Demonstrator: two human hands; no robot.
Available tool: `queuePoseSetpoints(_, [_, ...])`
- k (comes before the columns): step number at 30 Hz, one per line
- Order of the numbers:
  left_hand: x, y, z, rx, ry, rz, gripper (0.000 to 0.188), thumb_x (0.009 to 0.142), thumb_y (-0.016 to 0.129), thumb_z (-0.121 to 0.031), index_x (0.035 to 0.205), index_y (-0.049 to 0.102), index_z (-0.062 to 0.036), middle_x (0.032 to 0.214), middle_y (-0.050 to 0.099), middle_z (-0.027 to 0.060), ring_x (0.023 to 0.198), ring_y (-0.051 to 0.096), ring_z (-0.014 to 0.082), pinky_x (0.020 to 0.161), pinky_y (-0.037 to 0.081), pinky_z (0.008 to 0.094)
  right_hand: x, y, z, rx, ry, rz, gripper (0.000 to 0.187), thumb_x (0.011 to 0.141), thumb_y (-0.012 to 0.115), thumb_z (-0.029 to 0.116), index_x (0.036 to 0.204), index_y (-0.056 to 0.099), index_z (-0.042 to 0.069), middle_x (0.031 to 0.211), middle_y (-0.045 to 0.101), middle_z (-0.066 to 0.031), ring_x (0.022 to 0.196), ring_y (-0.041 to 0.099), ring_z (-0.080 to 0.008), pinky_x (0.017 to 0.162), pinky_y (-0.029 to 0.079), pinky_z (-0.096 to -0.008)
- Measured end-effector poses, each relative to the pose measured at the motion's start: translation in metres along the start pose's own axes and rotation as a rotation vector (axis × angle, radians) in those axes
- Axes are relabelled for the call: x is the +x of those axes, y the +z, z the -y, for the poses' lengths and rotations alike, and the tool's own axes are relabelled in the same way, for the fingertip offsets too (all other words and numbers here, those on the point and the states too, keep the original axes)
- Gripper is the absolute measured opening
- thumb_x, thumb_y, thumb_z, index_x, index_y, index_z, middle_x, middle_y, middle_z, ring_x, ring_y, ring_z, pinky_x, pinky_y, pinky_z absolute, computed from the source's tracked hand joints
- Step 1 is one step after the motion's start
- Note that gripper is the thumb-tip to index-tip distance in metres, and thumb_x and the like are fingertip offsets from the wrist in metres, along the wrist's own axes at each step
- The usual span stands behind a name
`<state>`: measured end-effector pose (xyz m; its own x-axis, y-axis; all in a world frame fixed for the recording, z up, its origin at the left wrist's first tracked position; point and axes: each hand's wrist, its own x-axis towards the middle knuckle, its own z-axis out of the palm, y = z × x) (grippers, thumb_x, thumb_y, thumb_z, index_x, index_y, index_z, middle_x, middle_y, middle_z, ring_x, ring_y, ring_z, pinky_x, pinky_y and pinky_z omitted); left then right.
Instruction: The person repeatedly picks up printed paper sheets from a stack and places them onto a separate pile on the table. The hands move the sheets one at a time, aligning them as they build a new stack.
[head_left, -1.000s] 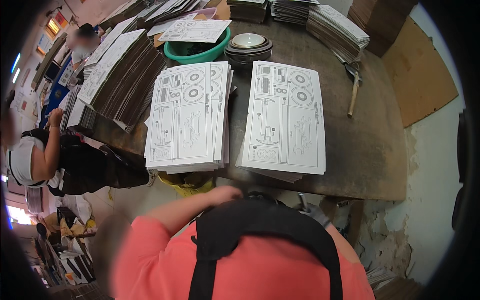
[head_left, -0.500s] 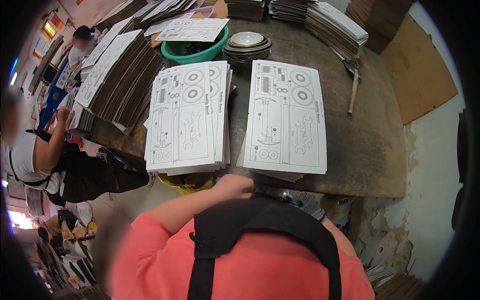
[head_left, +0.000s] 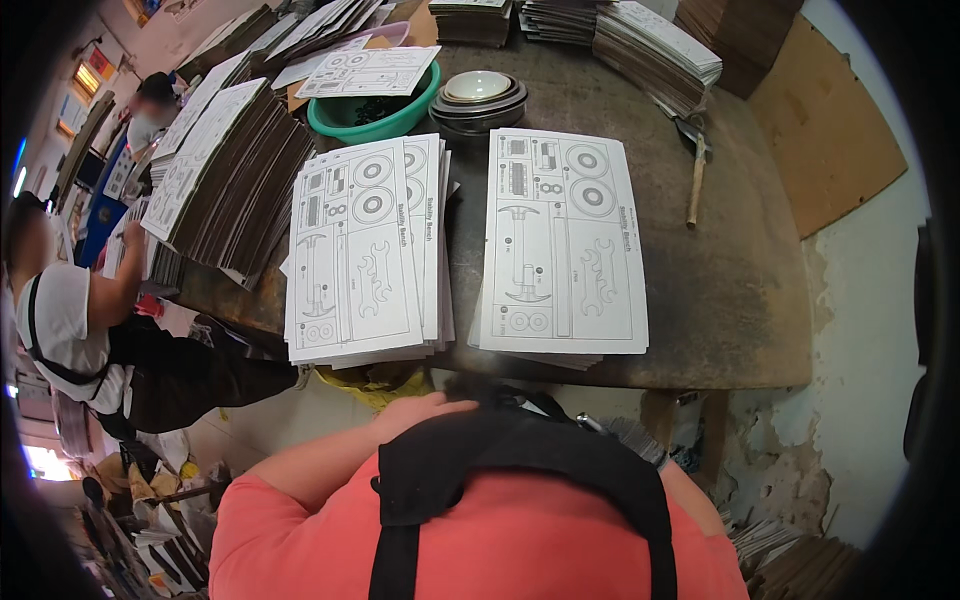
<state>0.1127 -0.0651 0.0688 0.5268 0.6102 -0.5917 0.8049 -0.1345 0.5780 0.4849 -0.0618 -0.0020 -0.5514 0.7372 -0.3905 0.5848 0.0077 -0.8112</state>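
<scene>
My left hand [head_left: 412, 412] is low in front of my chest, against the black apron [head_left: 520, 440]. One finger reaches to the right, but the apron's bib hides most of the others, so its grip is unclear. My right forearm [head_left: 692, 492] shows at the apron's right side, while the hand itself is hidden. A small shiny metal piece [head_left: 590, 424] sticks out beyond the bib; its kind cannot be made out. Past the hands, two stacks of printed sheets lie on the table, a left stack [head_left: 350, 270] and a right stack [head_left: 560, 250]. Neither is touched.
A green basin [head_left: 375, 128] and nested bowls [head_left: 478, 98] stand behind the stacks. A wooden-handled tool [head_left: 696, 190] lies on the dark table [head_left: 730, 320]. Tall card piles [head_left: 225, 180] line the left. Another person [head_left: 75, 310] works beyond. A yellow bag [head_left: 370, 385] is below the edge.
My left hand has drawn down and left, closer to the apron. The view has shifted slightly, and the two stacks sit a little lower and further left in it.
</scene>
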Motion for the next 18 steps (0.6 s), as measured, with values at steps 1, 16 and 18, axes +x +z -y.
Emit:
queuePoseSetpoints(1, [0.003, -0.001, -0.003, 0.035, 0.0, 0.035, 0.044, 0.084, 0.045, -0.025, 0.128, 0.041, -0.0164, 0.121, 0.047, 0.0154, 0.111, 0.048, 0.0306, 0.087, 0.042, 0.0358, 0.0, 0.0, 0.002, -0.045, 0.004, 0.003, 0.03, 0.075, 0.061, 0.025, 0.096, 0.058, 0.005, 0.085, 0.06, -0.0173, 0.082, 0.056, -0.033, 0.072, 0.044, -0.0383])
queuePoseSetpoints(16, [0.034, -0.072, 0.015, -0.127, 0.235, 0.247, 0.036, 0.086, 0.052, -0.027, 0.118, 0.054, -0.0115, 0.112, 0.057, 0.0146, 0.106, 0.053, 0.0276, 0.09, 0.041, 0.0366, 0.1, -0.071, 0.118, 0.762, -0.655, -0.618, 0.026, 0.078, 0.057, 0.028, 0.082, 0.057, 0.002, 0.063, 0.048, -0.0072, 0.056, 0.049, -0.0135, 0.051, 0.039, -0.0259])
queuePoseSetpoints(18, [0.042, -0.103, 0.002, -0.151, 0.442, -0.102, 0.031, 0.083, 0.054, -0.024, 0.11, 0.058, -0.008, 0.099, 0.061, 0.015, 0.093, 0.057, 0.0297, 0.082, 0.044, 0.0381, 0.14, -0.061, 0.127, 0.828, -0.753, -0.733, 0.023, 0.083, 0.061, 0.026, 0.086, 0.057, 0.004, 0.073, 0.048, -0.0049, 0.067, 0.05, -0.0149, 0.063, 0.042, -0.0282])
